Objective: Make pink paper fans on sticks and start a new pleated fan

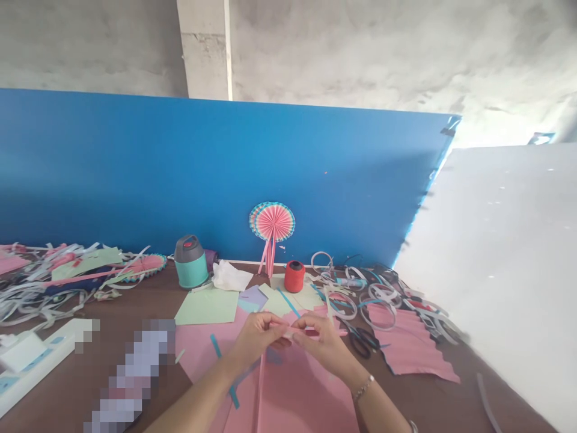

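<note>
Both hands meet above the pink paper sheets [311, 391] at the front middle of the table. My left hand [256, 338] pinches the near-left end of a narrow folded pink paper strip [341, 332]. From the other side, my right hand [319, 341] grips the same strip between thumb and fingers. Part of the strip is hidden behind the fingers. Black-handled scissors [363, 343] lie just right of my right hand. Behind the hands stands a red thread spool [294, 279]. A round pleated pink paper fan [273, 222] leans against the blue partition [180, 174].
Left of the papers are a teal container [191, 272], a crumpled tissue [231, 276] and a white power strip [49, 361]. Pale green sheets [207, 307] lie behind. Tape coils [383, 300] and a pleated pink paper [412, 343] lie right; strip scraps [27, 300] heap far left.
</note>
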The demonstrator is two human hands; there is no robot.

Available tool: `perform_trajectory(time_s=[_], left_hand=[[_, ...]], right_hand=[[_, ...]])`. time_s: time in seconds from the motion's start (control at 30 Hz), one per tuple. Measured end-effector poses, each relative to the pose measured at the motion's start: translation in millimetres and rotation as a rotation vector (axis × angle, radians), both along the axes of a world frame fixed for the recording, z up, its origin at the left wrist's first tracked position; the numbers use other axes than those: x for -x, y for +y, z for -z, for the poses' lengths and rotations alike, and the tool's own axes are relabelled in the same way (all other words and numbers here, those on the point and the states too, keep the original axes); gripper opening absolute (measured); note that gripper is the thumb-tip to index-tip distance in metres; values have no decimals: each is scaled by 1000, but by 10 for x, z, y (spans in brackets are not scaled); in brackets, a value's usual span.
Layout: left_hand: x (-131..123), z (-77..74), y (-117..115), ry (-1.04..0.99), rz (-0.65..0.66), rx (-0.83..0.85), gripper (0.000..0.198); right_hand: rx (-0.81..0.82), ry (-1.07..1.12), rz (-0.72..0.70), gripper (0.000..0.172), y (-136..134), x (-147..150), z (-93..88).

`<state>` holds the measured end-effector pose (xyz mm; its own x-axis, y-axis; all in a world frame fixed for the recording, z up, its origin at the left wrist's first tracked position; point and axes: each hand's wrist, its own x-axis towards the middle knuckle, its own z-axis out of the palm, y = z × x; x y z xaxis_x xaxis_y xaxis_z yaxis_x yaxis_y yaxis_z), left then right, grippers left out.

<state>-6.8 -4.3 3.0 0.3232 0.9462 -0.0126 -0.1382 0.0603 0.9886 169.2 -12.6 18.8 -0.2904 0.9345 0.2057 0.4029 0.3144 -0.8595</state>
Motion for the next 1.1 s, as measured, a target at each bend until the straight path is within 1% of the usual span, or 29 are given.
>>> perform_trajectory(time_s=[0.07, 0.13, 0.27, 0.33, 0.43, 0.5, 0.57, 0.67, 0.8, 0.93, 1.1], left_hand=[[42, 16, 17, -33, 73, 14, 38], [72, 33, 27, -69, 119, 37, 41], [91, 31, 19, -101, 138, 93, 51], [86, 19, 8, -114, 130, 101, 54], [78, 5, -1, -183, 100, 110, 57], [78, 0, 4, -224, 74, 99, 54], [82, 0, 17, -201, 50, 68, 47], [90, 7, 36, -114, -14, 25, 38], [96, 8, 51, -102, -90, 13, 35], [104, 15, 55, -112, -97, 13, 33], [98, 41, 54, -138, -88, 23, 32]], right_hand=[[100, 66, -41, 26, -3, -30, -20], [173, 133, -81, 28, -7, -55, -37], [217, 196, -95, 28, 4, -87, -33], [213, 197, -84, 26, 19, -97, -15], [174, 212, -43, 25, 37, -105, 10], [148, 213, 3, 26, 37, -101, 18], [124, 196, 38, 27, 31, -87, 17], [97, 186, 11, 27, 23, -59, 8], [91, 150, -36, 29, 32, -47, -15], [136, 174, -43, 25, 39, -64, -25], [208, 218, 29, 15, 29, -63, 7]])
